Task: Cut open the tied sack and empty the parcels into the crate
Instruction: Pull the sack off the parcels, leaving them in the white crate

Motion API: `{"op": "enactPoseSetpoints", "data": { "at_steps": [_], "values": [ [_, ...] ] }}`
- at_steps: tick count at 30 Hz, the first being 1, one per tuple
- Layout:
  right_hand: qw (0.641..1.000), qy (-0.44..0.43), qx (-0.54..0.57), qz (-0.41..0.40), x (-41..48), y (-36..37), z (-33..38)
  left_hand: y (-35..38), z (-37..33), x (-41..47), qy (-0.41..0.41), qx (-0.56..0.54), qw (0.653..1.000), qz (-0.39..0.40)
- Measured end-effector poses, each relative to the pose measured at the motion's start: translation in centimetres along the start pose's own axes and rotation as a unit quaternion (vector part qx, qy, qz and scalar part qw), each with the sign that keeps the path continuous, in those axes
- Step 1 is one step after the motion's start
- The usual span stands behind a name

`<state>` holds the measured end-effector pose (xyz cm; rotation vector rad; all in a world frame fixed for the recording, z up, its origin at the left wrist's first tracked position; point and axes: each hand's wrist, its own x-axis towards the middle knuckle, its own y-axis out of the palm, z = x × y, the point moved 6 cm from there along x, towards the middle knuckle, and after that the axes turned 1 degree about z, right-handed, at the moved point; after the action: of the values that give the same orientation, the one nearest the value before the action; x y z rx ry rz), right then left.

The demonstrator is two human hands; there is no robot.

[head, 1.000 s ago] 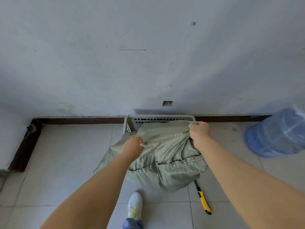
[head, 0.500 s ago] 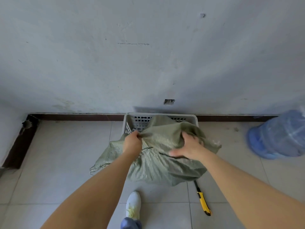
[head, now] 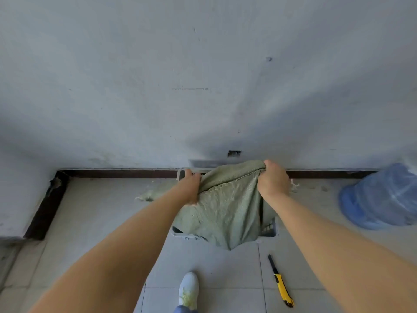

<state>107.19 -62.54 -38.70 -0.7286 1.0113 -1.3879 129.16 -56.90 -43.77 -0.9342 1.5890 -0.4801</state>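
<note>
mid-frame | left hand (head: 190,185), right hand (head: 273,179) are both clutching green woven sack (head: 228,206) over plastic crate (head: 269,232) | tip: lifting seam higher, shaking inside rim

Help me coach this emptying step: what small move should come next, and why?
Probably a short upward shake. The left hand and right hand grip the sack by its top edge above the crate; it hangs limp, its lower end draped over the near rim. No parcels show, so some may be caught inside.
</note>
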Motion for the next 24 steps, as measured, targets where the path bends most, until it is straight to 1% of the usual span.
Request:
{"op": "enactPoseSetpoints", "data": {
  "at_steps": [1,3,5,6,8,11,13,15,17,18,19,20,21,22,24],
  "values": [
    [1.0,0.0,0.005,-0.008,-0.1,-1.4,0.3,-1.0,0.4,-0.8,-0.012,0.064,0.998,-0.021],
    [1.0,0.002,0.017,-0.026,-0.3,-4.1,0.7,-2.8,1.2,-2.1,-0.049,0.119,0.989,-0.079],
    [0.998,0.0,0.028,-0.056,-0.5,-6.4,1.2,-4.6,2.4,-3.5,-0.114,0.087,0.982,-0.121],
    [0.997,-0.006,0.02,-0.069,-0.7,-7.4,1.6,-5.4,2.9,-4.3,-0.145,0.046,0.98,-0.129],
    [0.998,-0.01,0.002,-0.068,-1.3,-9.0,2.2,-6.7,3.2,-5.6,-0.172,-0.048,0.974,-0.139],
    [0.999,0.008,0.01,-0.042,-2.2,-11.2,2.5,-8.5,2.1,-7.1,-0.167,-0.147,0.959,-0.172],
    [0.998,0.011,0.025,-0.053,-2.5,-13.1,2.9,-9.4,0.9,-7.9,-0.155,-0.209,0.946,-0.194],
    [0.996,0.005,0.065,-0.06,-2.8,-14.7,3.7,-10.4,-1.0,-8.6,-0.113,-0.256,0.939,-0.199],
    [0.993,-0.014,0.098,-0.058,-3.3,-15.8,4.8,-11.3,-3.1,-9.7,-0.049,-0.278,0.943,-0.176],
    [0.992,-0.018,0.109,-0.059,-3.5,-16.4,5.3,-11.5,-3.7,-10.0,-0.03,-0.269,0.951,-0.152],
    [0.991,-0.017,0.118,-0.067,-3.6,-17.1,5.7,-11.6,-4.1,-10.4,-0.022,-0.227,0.964,-0.134],
    [0.989,-0.012,0.124,-0.079,-3.6,-17.9,5.9,-11.7,-4.1,-10.7,-0.022,-0.159,0.979,-0.129],
    [0.987,-0.006,0.128,-0.094,-3.6,-18.7,6.1,-12.0,-3.7,-11.1,-0.033,-0.097,0.985,-0.142],
    [0.985,0.001,0.135,-0.11,-3.5,-19.5,6.1,-12.6,-3.2,-11.6,-0.05,-0.061,0.983,-0.165],
    [0.978,0.015,0.155,-0.138,-3.3,-20.7,6.0,-13.9,-1.6,-12.1,-0.091,-0.051,0.968,-0.229]
  ]
}}
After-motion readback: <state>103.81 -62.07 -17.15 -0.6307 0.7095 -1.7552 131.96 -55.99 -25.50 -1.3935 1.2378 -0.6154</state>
